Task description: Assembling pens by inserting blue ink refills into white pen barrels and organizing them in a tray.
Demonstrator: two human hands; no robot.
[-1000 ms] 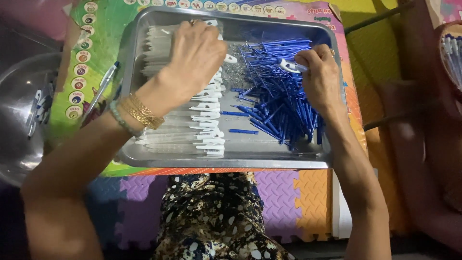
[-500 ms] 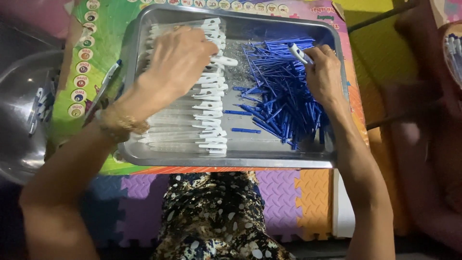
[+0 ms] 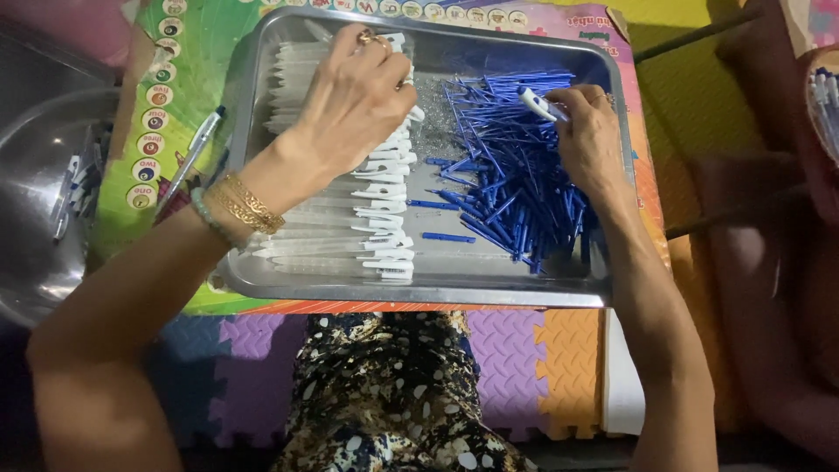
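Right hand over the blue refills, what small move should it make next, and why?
Probably lower the fingertips and pinch one refill. The right hand already holds a white-and-blue pen piece above the heap of blue refills in the metal tray, while the left hand rests on the row of white pen barrels.

bare tray floor lies open between white barrels and blue refills.

Both hands palm-down, fingers curled, forearms stretched forward, well apart.
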